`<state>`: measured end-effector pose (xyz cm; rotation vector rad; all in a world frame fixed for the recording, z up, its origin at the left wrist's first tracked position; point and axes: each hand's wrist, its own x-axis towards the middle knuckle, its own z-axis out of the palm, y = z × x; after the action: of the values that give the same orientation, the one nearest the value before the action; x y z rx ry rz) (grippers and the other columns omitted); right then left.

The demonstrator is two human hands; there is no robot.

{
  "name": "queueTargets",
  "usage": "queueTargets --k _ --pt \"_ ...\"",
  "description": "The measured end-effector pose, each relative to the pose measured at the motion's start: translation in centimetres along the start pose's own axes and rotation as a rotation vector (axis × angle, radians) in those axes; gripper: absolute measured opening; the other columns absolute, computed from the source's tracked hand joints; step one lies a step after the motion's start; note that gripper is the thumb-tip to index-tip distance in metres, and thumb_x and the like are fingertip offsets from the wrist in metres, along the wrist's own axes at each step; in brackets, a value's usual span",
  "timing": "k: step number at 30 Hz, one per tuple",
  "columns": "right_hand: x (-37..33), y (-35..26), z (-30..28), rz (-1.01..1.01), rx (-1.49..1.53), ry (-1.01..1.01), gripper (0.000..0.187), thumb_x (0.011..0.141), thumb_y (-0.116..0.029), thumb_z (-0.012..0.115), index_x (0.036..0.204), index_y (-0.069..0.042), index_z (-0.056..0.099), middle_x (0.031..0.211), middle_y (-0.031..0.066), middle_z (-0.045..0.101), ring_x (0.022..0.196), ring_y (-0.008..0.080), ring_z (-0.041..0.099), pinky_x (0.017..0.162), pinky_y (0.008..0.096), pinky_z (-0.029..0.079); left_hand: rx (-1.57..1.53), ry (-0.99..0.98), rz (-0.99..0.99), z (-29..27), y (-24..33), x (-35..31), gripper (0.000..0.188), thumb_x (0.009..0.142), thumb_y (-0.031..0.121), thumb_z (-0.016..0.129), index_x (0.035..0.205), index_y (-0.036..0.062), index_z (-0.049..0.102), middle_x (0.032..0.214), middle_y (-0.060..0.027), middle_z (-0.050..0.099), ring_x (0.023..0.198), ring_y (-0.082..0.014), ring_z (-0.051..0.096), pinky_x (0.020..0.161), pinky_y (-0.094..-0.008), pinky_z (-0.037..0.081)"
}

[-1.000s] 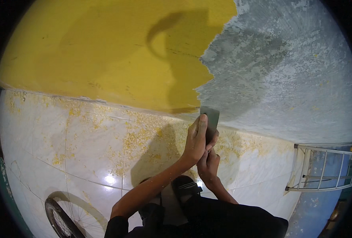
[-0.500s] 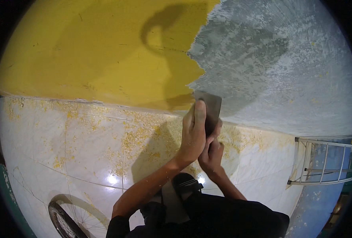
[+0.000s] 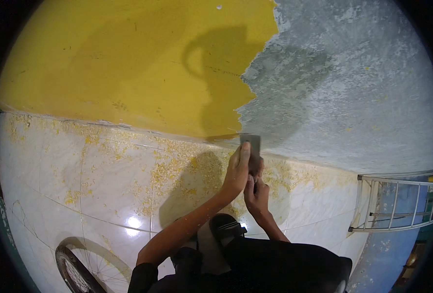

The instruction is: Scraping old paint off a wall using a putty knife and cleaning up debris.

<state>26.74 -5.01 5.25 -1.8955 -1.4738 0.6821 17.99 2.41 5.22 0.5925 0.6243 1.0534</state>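
Both my hands are closed on a flat grey scraper point(image 3: 254, 152), its wide blade pointing at the foot of the wall. My left hand point(image 3: 237, 172) grips the blade's left side with the thumb lying along its face. Below it, my right hand point(image 3: 257, 196) wraps the lower end, so the handle is mostly hidden. The blade's far edge meets the wall where yellow paint point(image 3: 143, 83) ends in a ragged line against bare grey wall point(image 3: 333, 93).
Yellow paint flakes point(image 3: 170, 168) litter the white tiled floor point(image 3: 114, 205) along the wall. A bicycle wheel point(image 3: 75, 268) stands at lower left, a metal ladder point(image 3: 397, 202) at right. A black sandal point(image 3: 226, 227) shows below my hands.
My hands and the scraper have come down toward the wall's base, and the blade now looks shorter. The whole view has shifted slightly.
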Motion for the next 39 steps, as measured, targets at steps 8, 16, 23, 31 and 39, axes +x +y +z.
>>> queueTargets --k 8,16,23,31,39 --pt "-3.3 0.0 2.2 0.268 -0.094 -0.488 0.03 0.09 -0.029 0.053 0.098 0.0 0.054 0.065 0.0231 0.057 0.06 0.0404 0.057 0.054 0.0442 0.043 0.009 0.251 -0.138 -6.4 -2.9 -3.7 0.028 0.093 0.03 0.051 0.101 0.0023 0.05 0.085 -0.0102 0.063 0.072 -0.0163 0.063 0.063 -0.0293 0.052" --pt "-4.4 5.5 -0.5 -0.214 -0.291 -0.623 0.038 0.084 -0.03 0.061 0.109 -0.002 0.052 0.107 0.0238 0.054 0.101 0.0382 0.05 0.085 0.045 0.041 -0.139 0.505 -0.083 -11.3 -1.5 -7.1 0.026 0.092 0.035 0.052 0.097 0.0087 0.051 0.082 -0.0047 0.061 0.058 -0.0111 0.055 0.054 -0.0247 0.047" --pt "-1.8 8.9 -1.2 -0.072 -0.563 -0.237 0.065 0.078 -0.03 0.068 0.133 -0.009 0.039 0.136 0.0284 0.028 0.125 0.0433 0.031 0.102 0.0466 0.032 -0.529 0.488 -0.165 -13.1 -2.2 -8.7 0.023 0.093 0.036 0.05 0.089 0.0134 0.048 0.075 0.0009 0.052 0.049 -0.0066 0.043 0.043 -0.0211 0.035" --pt "-3.8 11.4 0.3 -0.229 -0.501 -0.231 0.029 0.083 -0.001 0.054 0.112 0.002 0.054 0.114 0.0202 0.05 0.104 0.0362 0.051 0.085 0.0374 0.047 -0.485 0.465 -0.234 -11.6 -1.4 -8.1 0.025 0.093 0.038 0.05 0.088 0.0142 0.048 0.074 0.0009 0.052 0.05 -0.0064 0.042 0.043 -0.0217 0.034" --pt "-3.3 12.6 -0.3 -0.273 -0.485 -0.283 0.018 0.08 -0.003 0.057 0.098 0.0 0.058 0.099 0.0171 0.056 0.094 0.0344 0.054 0.081 0.0378 0.047 -0.447 0.409 -0.247 -10.0 -1.0 -8.3 0.025 0.093 0.039 0.05 0.087 0.0145 0.047 0.072 0.0016 0.05 0.049 -0.0063 0.042 0.044 -0.0218 0.033"
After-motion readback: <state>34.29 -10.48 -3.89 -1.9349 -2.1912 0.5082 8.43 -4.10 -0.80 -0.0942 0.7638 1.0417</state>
